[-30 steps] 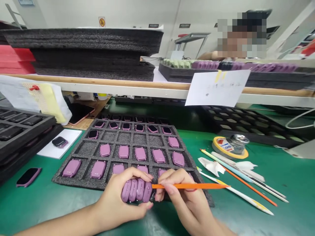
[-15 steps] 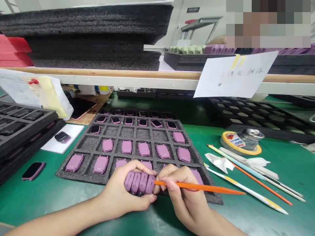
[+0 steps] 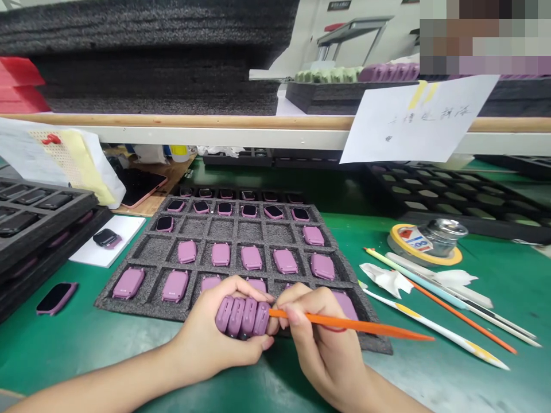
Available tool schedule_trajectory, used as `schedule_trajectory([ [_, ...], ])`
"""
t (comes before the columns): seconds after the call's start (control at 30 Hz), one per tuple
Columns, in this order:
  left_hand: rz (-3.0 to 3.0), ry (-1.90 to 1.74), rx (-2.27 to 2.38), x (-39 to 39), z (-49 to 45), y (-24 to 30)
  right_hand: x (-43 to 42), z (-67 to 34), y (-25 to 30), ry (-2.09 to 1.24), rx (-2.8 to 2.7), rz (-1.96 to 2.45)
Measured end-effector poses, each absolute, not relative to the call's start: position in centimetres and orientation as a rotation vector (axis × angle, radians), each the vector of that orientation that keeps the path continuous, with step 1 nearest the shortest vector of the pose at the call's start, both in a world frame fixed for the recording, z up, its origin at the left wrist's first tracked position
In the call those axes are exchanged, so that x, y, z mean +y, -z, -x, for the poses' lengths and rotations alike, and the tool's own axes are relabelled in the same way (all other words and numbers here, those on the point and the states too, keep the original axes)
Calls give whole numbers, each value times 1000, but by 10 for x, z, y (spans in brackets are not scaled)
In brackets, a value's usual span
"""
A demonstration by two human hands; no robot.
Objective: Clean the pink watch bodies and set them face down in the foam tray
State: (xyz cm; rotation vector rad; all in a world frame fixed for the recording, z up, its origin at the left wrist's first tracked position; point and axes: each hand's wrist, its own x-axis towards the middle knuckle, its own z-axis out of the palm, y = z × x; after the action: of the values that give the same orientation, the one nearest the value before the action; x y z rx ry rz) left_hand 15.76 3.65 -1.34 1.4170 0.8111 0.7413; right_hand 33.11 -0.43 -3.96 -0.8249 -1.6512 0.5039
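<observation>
My left hand point(image 3: 224, 338) is wrapped round several purple watch cases point(image 3: 242, 317) stacked side by side, their slotted edges turned up. Pinched in my right hand point(image 3: 321, 330) is a flat orange stick point(image 3: 370, 326). One end of it is at the rightmost case; whether it enters the slot I cannot tell. Its pointed end sticks out to the right. Right behind both hands lies a dark foam tray point(image 3: 161, 310) with square pockets. Purple cases point(image 3: 252, 258) lie in its nearer rows, and cases with black screens point(image 3: 224, 209) in its farther rows. My hands hide part of the front row.
Swabs, a pen point(image 3: 439, 332) and crumpled tissue point(image 3: 383, 279) lie at the right, by a yellow tape roll point(image 3: 450, 256) holding a glass bottle point(image 3: 443, 232). Foam trays point(image 3: 81, 215) are stacked left. A loose watch point(image 3: 57, 298) lies near them. A shelf point(image 3: 215, 136) crosses above.
The view has shifted slightly. My left hand keeps the watch cases, which have tilted a little. The orange stick stays at the rightmost case in my right hand.
</observation>
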Motion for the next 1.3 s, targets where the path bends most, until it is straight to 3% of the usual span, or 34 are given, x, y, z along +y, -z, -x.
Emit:
schedule_trajectory([
  [1.0, -1401, -734, 807, 35, -159, 20, 3, -329, 46, -403, -1631, 874],
  [1.3, -1396, -736, 786, 34, -160, 17, -2, -328, 43, -520, -1530, 790],
])
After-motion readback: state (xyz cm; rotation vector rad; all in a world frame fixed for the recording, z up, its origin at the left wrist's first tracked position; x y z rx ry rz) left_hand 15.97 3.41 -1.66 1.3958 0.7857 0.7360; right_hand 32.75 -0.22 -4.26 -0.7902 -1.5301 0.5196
